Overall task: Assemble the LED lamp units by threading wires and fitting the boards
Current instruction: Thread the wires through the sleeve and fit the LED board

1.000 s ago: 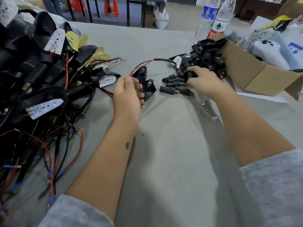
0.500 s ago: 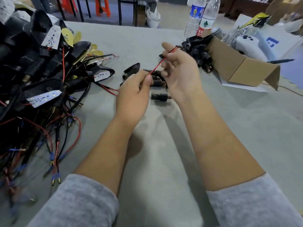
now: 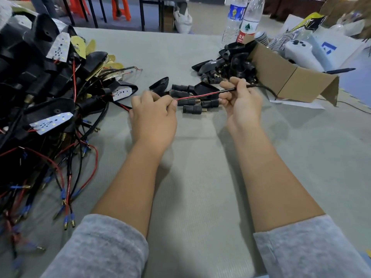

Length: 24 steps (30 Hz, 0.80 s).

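Observation:
A red-and-black wire (image 3: 197,95) is stretched between my two hands above the grey table (image 3: 200,187). My left hand (image 3: 153,115) pinches its near end with thumb and fingers. My right hand (image 3: 242,103) grips the black sheathed part, which trails off to the right toward the box. Just behind the wire lie several black threaded stems (image 3: 193,109) and black lamp shells (image 3: 160,85). A white LED board (image 3: 122,93) sits in a shell to the left of my left hand.
A big heap of wired lamp units (image 3: 46,97) fills the left side. A cardboard box (image 3: 291,81) with black shells spilling out (image 3: 228,67) stands at the right. Two water bottles (image 3: 241,21) stand behind it.
Both hands have drawn the wire out longer and lower; my right hand has shifted right and down along it. A second ago my right hand was at the stems by the box.

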Motion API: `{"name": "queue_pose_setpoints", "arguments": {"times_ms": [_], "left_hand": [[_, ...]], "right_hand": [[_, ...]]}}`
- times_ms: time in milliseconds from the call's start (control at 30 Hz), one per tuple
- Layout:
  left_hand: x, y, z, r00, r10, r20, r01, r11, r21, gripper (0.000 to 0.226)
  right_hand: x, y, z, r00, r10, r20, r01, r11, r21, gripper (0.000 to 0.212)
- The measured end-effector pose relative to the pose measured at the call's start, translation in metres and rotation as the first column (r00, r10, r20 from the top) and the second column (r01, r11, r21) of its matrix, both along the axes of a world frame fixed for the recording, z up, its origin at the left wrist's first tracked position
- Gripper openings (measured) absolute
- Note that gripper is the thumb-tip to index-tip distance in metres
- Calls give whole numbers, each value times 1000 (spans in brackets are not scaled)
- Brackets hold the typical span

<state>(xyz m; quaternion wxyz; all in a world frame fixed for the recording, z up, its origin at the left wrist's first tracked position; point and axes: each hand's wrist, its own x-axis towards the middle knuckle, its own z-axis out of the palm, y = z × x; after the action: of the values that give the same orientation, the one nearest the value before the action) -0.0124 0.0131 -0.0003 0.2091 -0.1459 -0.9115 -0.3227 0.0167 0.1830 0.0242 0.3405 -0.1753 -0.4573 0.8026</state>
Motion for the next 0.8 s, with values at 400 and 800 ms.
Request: {"name": "queue_pose_setpoints", "arguments": {"times_ms": [400, 800], "left_hand": [[-5, -1, -2, 992, -87, 93, 96, 990, -105, 32], [5, -2, 11, 959, -84, 269, 16, 970, 243, 26]], "right_hand": [[9, -29, 0, 894, 438, 95, -444, 894, 54, 13], [8, -41, -4, 907, 352, 231, -407, 873, 268, 22]]}}
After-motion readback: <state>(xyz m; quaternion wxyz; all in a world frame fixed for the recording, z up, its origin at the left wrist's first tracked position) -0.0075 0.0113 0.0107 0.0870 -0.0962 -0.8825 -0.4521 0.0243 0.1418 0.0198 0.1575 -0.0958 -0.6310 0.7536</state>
